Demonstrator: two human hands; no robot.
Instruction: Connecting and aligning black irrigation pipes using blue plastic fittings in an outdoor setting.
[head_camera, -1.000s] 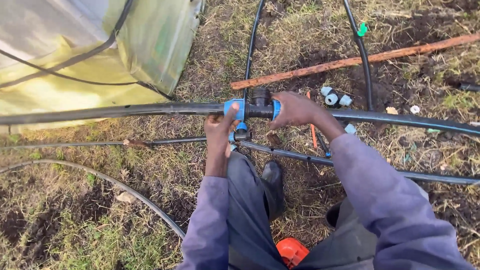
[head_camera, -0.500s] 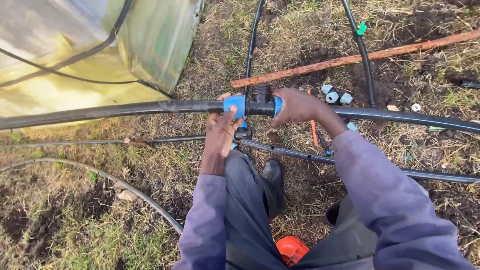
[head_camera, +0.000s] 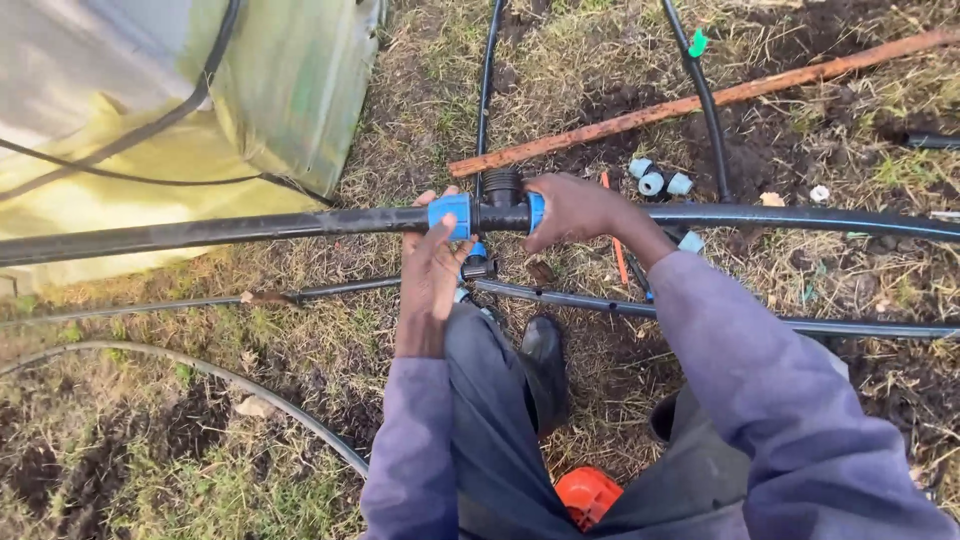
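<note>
Crouching over the grass, the person works a black tee fitting (head_camera: 503, 200) set in a long black pipe (head_camera: 230, 230) whose axis runs left to right, straight across in front of both hands. The left hand (head_camera: 430, 275) curls around the fitting's smooth blue nut (head_camera: 450, 214); the right hand (head_camera: 578, 210) is wrapped tight over the opposite nut. Loose blue caps (head_camera: 658, 180) lie just beyond on dark soil.
</note>
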